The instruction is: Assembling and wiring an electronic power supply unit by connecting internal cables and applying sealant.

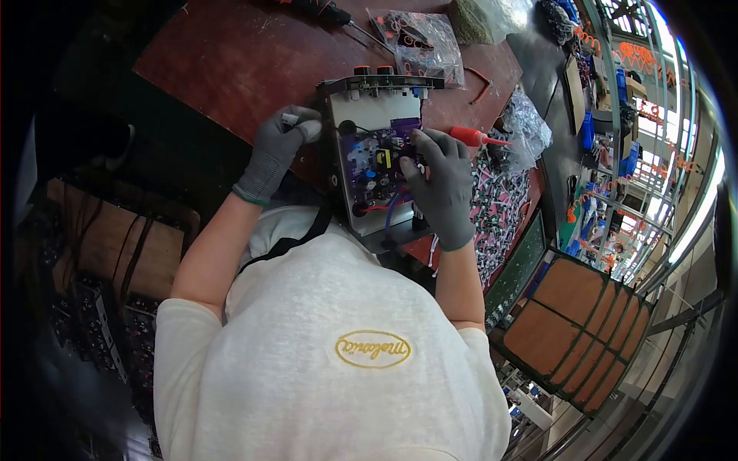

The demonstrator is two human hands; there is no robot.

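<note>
An opened metal device chassis (342,180) with a purple circuit board (374,173) inside stands before me on the table. Two dark knobs with orange rings (374,71) top its far panel. My left hand (278,146), in a grey glove, is at the chassis's left side, fingers curled together. Something small and white shows at its fingertips; I cannot make out what. My right hand (443,180), also gloved, reaches over the board's right side with thumb and forefinger apart, tips at the components. Red and blue wires (396,203) run from the board near that hand.
Right of the chassis lie a red squeeze bottle with a pointed tip (469,137), crumpled clear plastic (529,127) and a pile of wired parts (500,203). Farther back are a power screwdriver (327,11) and a plastic bag of parts (419,46). Brown-panelled racks (576,326) stand at right.
</note>
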